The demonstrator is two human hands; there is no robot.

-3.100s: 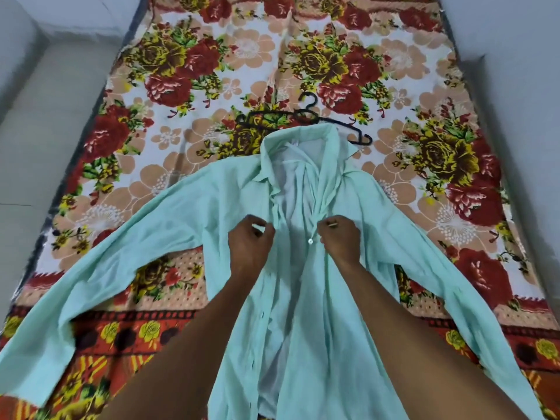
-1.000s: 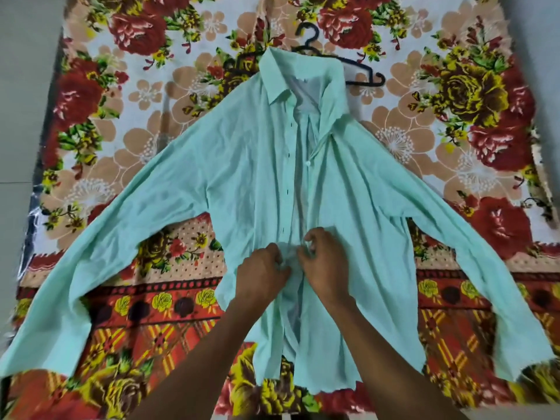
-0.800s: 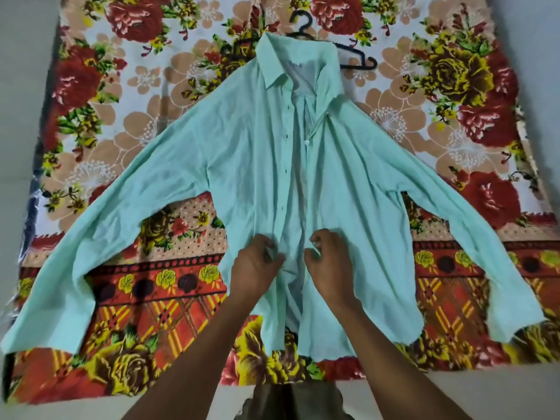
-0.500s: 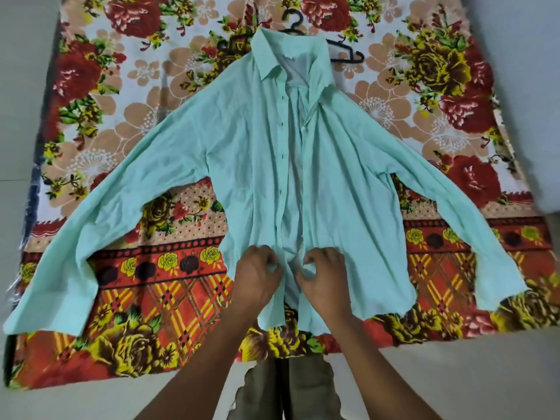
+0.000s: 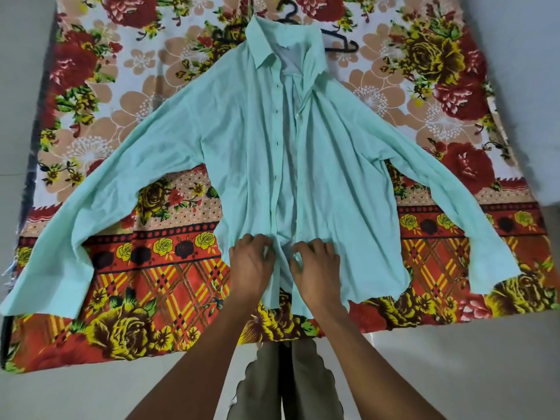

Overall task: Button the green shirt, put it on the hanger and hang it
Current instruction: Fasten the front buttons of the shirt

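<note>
The pale green shirt lies face up on a flowered cloth, sleeves spread wide, collar at the far end. Its front hangs apart down the middle, showing a row of buttonholes on the left placket. My left hand pinches the left front edge near the hem. My right hand pinches the right front edge beside it, a narrow gap between the two. A black hanger lies behind the collar, partly hidden under the shirt.
The flowered cloth covers the floor under the shirt, with bare pale floor around it. My trouser legs show at the bottom centre, close to the cloth's near edge. A pale wall rises at the right.
Both hands have worked down the shirt front from chest height to near the hem. The view has pulled back, so the whole shirt and the near floor show.
</note>
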